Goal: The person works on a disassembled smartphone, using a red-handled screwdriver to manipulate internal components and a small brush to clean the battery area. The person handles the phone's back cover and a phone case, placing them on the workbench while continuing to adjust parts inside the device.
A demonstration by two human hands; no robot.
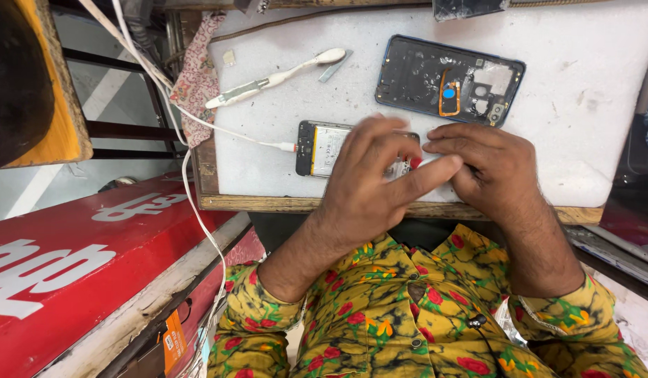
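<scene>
Both hands press down on the opened phone (324,147): the left hand (369,183) lies flat over its middle, the right hand (488,168) pinches its far end. It rests at the white counter's (590,105) near edge, cable (226,129) attached; the detached back frame (450,80) lies beyond. This looks like seating an internal part, calling for steady, light fingertip pressure.

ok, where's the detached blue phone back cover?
Head view: the blue phone back cover lies inside-up on the white mat, upper right, beyond both hands.
</scene>
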